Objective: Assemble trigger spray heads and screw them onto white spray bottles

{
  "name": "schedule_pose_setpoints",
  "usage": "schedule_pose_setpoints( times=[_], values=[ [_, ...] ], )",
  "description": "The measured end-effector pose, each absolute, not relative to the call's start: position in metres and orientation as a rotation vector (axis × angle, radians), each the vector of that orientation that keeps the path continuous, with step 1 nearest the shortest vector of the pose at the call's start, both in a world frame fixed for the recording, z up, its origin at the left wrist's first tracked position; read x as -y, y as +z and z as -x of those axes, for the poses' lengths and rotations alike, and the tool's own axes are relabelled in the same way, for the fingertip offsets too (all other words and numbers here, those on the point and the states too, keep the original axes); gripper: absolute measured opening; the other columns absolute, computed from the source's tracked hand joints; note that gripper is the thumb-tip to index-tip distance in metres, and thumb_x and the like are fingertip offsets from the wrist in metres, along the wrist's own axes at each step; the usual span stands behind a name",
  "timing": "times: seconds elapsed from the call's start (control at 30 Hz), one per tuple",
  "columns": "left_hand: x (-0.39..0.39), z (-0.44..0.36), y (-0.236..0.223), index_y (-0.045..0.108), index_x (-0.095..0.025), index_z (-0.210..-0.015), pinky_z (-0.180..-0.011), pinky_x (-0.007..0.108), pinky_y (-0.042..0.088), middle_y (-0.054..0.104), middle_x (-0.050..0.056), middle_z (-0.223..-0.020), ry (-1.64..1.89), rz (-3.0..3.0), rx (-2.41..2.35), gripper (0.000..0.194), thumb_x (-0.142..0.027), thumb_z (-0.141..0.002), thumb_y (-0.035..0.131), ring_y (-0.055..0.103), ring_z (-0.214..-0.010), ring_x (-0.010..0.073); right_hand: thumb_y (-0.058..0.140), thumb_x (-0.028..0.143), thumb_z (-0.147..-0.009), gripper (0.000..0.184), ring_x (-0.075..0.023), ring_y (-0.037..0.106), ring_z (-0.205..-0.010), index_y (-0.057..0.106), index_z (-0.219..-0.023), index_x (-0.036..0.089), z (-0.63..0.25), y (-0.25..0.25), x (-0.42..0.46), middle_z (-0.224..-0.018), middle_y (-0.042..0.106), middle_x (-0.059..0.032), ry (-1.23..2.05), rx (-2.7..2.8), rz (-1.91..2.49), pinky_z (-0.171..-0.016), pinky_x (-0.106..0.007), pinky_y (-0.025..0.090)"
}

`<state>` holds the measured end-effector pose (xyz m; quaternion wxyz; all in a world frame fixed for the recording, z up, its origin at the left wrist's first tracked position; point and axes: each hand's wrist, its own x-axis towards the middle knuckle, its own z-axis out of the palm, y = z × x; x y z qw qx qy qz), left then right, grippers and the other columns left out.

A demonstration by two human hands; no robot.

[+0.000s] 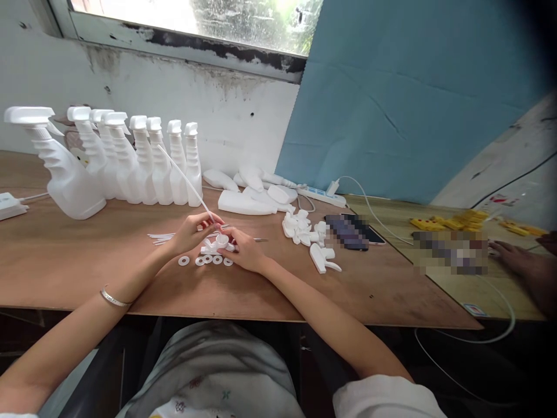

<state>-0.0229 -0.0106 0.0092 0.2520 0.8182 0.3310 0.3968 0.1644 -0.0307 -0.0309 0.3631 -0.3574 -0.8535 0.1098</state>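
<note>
My left hand (pixel 196 228) is closed around a thin white dip tube (pixel 185 179), which slants up and to the left. In my right hand (pixel 247 248) is a white spray trigger head (pixel 213 248), its round collar facing up just below the tube's lower end. Whether the tube is inside the collar I cannot tell. On the table below my hands lie several flat white washers (pixel 184 261). More white tubes (pixel 161 238) lie beside my left wrist, partly hidden by it. A thin pointed metal tool (pixel 261 240) shows past my right hand.
Several white spray bottles (pixel 143 168) with heads on stand in a row at back left. Loose bottles (pixel 248 202) lie by the wall near a power strip (pixel 324 196). Spray heads (pixel 300 227) and phones (pixel 374 233) lie to the right. Another person's hand (pixel 513 258) is at far right.
</note>
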Motion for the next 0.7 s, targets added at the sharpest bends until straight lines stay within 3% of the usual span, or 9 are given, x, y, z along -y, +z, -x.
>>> schedule_pose_setpoints(
  times=[0.17, 0.37, 0.7],
  values=[
    [0.0093, 0.0229, 0.0064, 0.059, -0.014, -0.086, -0.059, 0.024, 0.040, 0.064, 0.005, -0.081, 1.063, -2.255, -0.864, 0.031, -0.042, -0.084, 0.046, 0.053, -0.064, 0.0122, 0.060, 0.033, -0.077, 0.034, -0.0145, 0.056, -0.073, 0.048, -0.105, 0.018, -0.1643, -0.0305, 0.0306, -0.098, 0.061, -0.0059, 0.280, 2.207, 0.915, -0.064, -0.027, 0.044],
    [0.0130, 0.0180, 0.0057, 0.058, -0.014, -0.088, -0.064, 0.025, 0.043, 0.061, 0.006, -0.081, 0.962, -2.192, -0.753, 0.030, -0.040, -0.085, 0.044, 0.055, -0.071, 0.0143, 0.060, 0.034, -0.077, 0.029, -0.0161, 0.055, -0.072, 0.050, -0.097, 0.016, -0.1635, -0.0295, 0.0303, -0.083, 0.059, -0.0045, 0.234, 2.208, 0.931, -0.065, -0.027, 0.043],
    [0.0131, 0.0207, 0.0112, 0.058, -0.013, -0.084, -0.062, 0.025, 0.042, 0.061, 0.006, -0.079, 1.068, -2.172, -0.860, 0.033, -0.044, -0.084, 0.045, 0.054, -0.068, 0.0141, 0.060, 0.031, -0.078, 0.031, -0.0143, 0.056, -0.073, 0.049, -0.104, 0.017, -0.1639, -0.0277, 0.0330, -0.097, 0.061, -0.0059, 0.265, 2.212, 0.904, -0.065, -0.026, 0.044]
  ],
)
